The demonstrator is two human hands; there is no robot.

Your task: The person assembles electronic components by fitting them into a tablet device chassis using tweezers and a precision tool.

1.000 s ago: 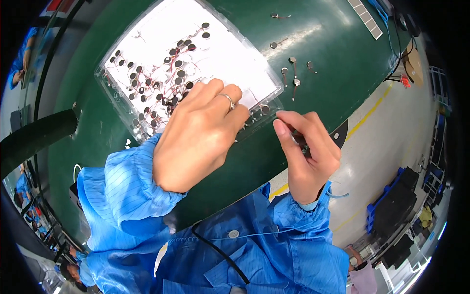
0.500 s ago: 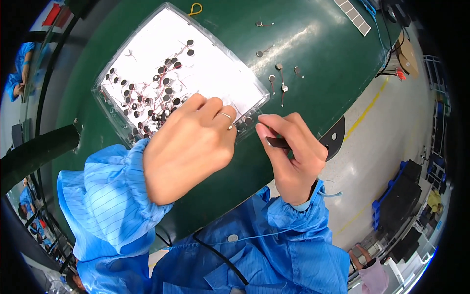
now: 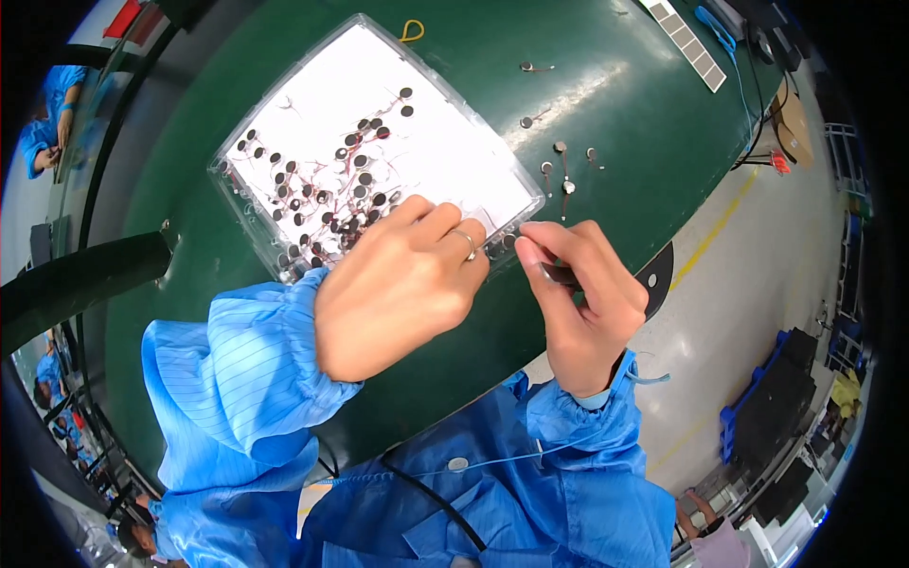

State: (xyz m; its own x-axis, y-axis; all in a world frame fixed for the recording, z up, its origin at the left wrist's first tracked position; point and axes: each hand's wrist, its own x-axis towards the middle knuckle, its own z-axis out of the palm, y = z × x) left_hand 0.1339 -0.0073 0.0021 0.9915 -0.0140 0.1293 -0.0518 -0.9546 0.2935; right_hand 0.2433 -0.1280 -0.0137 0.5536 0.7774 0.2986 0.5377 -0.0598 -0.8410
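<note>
Here we see the left hand (image 3: 402, 289) resting curled on the clear tray (image 3: 284, 123) of small wired discs (image 3: 327, 194), the right hand (image 3: 582, 303) pinching tweezers (image 3: 559, 275) beside it; few discs (image 3: 559, 166) lie sorted on the tabletop (image 3: 625, 85), most remain.

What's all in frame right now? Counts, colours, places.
clear tray: one, transparent with white base, upper left of green table
small discs with thin wires: many, dark, heaped in tray
loose discs: about six, dark and silvery, on table right of tray
yellow loop: one, at tray's far corner
striped strip: one, white-grey, top right
left hand: ring on finger, resting on tray's near edge
right hand: pinching a thin dark tool
sleeves: blue
</note>
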